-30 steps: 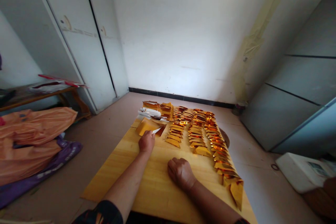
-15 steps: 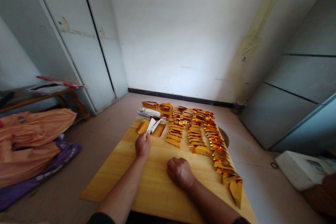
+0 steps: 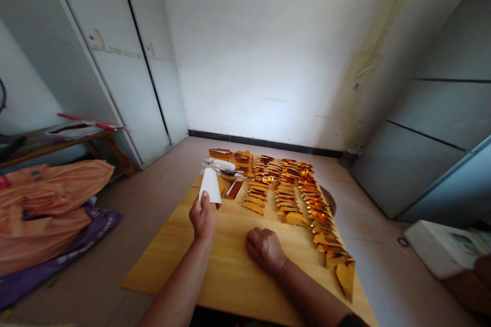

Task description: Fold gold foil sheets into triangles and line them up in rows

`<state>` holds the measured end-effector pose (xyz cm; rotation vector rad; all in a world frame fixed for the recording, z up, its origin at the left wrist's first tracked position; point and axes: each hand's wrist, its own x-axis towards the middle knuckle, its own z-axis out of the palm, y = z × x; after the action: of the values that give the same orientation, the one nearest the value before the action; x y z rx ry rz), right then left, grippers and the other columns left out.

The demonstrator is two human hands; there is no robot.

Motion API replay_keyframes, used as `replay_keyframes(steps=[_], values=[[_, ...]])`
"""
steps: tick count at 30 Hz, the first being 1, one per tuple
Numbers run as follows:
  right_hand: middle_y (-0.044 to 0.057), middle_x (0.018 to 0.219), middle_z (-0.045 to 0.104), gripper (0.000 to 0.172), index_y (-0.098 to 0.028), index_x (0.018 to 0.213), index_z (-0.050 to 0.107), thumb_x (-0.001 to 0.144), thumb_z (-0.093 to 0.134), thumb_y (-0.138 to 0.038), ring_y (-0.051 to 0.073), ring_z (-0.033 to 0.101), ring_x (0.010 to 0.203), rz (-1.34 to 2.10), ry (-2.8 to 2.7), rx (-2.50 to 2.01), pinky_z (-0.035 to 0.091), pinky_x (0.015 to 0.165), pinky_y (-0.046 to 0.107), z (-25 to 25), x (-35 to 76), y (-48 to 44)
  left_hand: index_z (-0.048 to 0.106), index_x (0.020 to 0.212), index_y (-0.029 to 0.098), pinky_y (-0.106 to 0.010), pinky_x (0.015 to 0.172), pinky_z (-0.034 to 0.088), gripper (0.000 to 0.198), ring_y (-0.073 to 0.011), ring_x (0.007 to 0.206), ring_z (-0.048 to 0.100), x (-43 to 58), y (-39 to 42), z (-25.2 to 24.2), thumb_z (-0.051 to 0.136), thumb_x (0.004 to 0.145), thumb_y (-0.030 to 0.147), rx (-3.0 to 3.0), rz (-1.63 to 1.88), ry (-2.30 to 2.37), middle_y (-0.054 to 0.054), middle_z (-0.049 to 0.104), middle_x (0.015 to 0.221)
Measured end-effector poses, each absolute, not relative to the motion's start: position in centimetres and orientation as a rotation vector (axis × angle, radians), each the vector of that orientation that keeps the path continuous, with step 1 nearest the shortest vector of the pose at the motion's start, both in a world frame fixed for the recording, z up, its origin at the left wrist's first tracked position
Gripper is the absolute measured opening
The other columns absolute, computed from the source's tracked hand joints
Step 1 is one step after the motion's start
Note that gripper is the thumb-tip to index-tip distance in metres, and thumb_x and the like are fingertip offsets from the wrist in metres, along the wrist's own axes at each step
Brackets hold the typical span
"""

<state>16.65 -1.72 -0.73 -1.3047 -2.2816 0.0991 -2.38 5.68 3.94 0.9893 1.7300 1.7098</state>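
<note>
My left hand (image 3: 204, 218) pinches a sheet of paper (image 3: 209, 185), its white side facing me and a gold edge showing below. The sheet is raised over the left part of the wooden table (image 3: 226, 271). Just beyond it lie loose gold sheets (image 3: 235, 189) with white backs. My right hand (image 3: 266, 250) rests on the tabletop as a closed fist; no thing shows in it. Right of both hands run several rows of folded gold foil paper pieces (image 3: 289, 199), standing close together. The nearest folded piece (image 3: 345, 278) lies by the table's right edge.
Stacks of gold paper (image 3: 241, 161) and a white bundle (image 3: 220, 164) are at the table's far left corner. Orange plastic bags (image 3: 57, 189) and a purple bag (image 3: 88, 232) lie left. A white box (image 3: 441, 248) stands on the floor at right.
My left hand has drawn back slightly toward me and to the left, and the sheet it holds now stands apart from the loose sheets. My right fist is nearly unmoved.
</note>
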Motion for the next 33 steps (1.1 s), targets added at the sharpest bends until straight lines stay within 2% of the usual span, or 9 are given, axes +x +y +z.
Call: replay_keyframes(steps=[4,7,10,14,17,24,27,29,33], values=[[0.001,0.070,0.060,0.023,-0.019,0.075,0.056,0.086,0.047,-0.037,0.012,0.055,0.063,0.732,-1.758,-1.262,0.040,0.059,0.022,1.2,16.4,-1.3,0.059,0.086,0.015,-0.025,0.057,0.044,0.040,-0.0122,0.057,0.054,-0.7,4.2,5.7,0.055,0.077,0.054,0.648,1.785,1.179,0.000,0.061,0.066],[0.002,0.068,0.060,0.045,-0.017,0.077,0.057,0.082,0.046,-0.061,0.011,0.052,0.051,1.268,-1.306,-1.251,0.039,0.050,0.022,3.3,15.6,-1.2,0.058,0.092,0.017,-0.025,0.059,0.048,0.035,-0.0123,0.063,0.059,0.8,2.7,6.1,0.052,0.080,0.049,0.530,1.601,0.920,-0.003,0.065,0.076],[0.007,0.077,0.065,0.065,-0.015,0.083,0.061,0.080,0.034,-0.074,0.014,0.059,0.061,1.694,-1.049,-1.074,0.043,0.053,0.024,4.7,14.9,-1.5,0.060,0.098,0.017,-0.027,0.067,0.052,0.033,-0.0145,0.078,0.064,2.1,1.0,6.1,0.050,0.084,0.045,0.471,1.493,0.796,-0.007,0.068,0.091],[0.004,0.093,0.066,0.046,-0.023,0.097,0.057,0.076,0.055,-0.064,0.017,0.061,0.083,1.537,-0.797,-0.993,0.047,0.066,0.027,4.8,14.9,-2.0,0.062,0.101,0.016,-0.035,0.083,0.052,0.031,-0.0214,0.099,0.064,3.3,-1.4,5.7,0.059,0.080,0.039,0.524,1.400,0.600,-0.009,0.068,0.107],[0.001,0.094,0.065,0.041,-0.026,0.098,0.053,0.070,0.068,-0.053,0.018,0.061,0.083,1.466,-0.637,-0.949,0.049,0.068,0.030,4.6,15.3,-1.9,0.064,0.096,0.016,-0.035,0.083,0.051,0.026,-0.0227,0.100,0.063,3.9,-3.3,4.7,0.065,0.077,0.034,0.553,1.316,0.567,-0.009,0.069,0.106],[-0.001,0.095,0.063,0.058,-0.027,0.106,0.053,0.055,0.080,-0.026,0.017,0.060,0.082,1.323,-0.624,-0.832,0.050,0.073,0.030,4.8,16.7,-1.4,0.067,0.097,0.017,-0.032,0.074,0.051,0.035,-0.0229,0.093,0.063,3.0,-5.0,3.1,0.072,0.065,0.030,0.594,1.146,0.564,-0.009,0.070,0.103],[0.000,0.099,0.062,0.066,-0.028,0.115,0.051,0.055,0.078,-0.023,0.016,0.060,0.077,1.359,-0.868,-0.931,0.050,0.065,0.029,4.0,18.0,-1.3,0.066,0.102,0.016,-0.031,0.070,0.051,0.040,-0.0240,0.092,0.064,1.7,-3.9,3.1,0.066,0.072,0.042,0.693,1.120,0.632,-0.010,0.069,0.104],[0.003,0.107,0.060,0.069,-0.028,0.122,0.048,0.059,0.075,-0.023,0.018,0.060,0.079,1.367,-1.081,-1.017,0.050,0.064,0.031,3.2,18.7,-1.0,0.063,0.108,0.014,-0.028,0.069,0.050,0.043,-0.0226,0.087,0.065,1.2,-2.9,2.9,0.067,0.072,0.038,0.806,1.011,0.718,-0.011,0.070,0.100],[0.006,0.119,0.054,0.070,-0.024,0.121,0.052,0.054,0.072,-0.016,0.023,0.054,0.106,0.978,-1.466,-1.286,0.046,0.089,0.038,1.4,19.3,-0.3,0.046,0.129,0.014,-0.025,0.061,0.048,0.070,-0.0180,0.068,0.065,1.5,-1.5,1.5,0.069,0.063,0.021,1.029,0.978,0.989,-0.006,0.071,0.083]])
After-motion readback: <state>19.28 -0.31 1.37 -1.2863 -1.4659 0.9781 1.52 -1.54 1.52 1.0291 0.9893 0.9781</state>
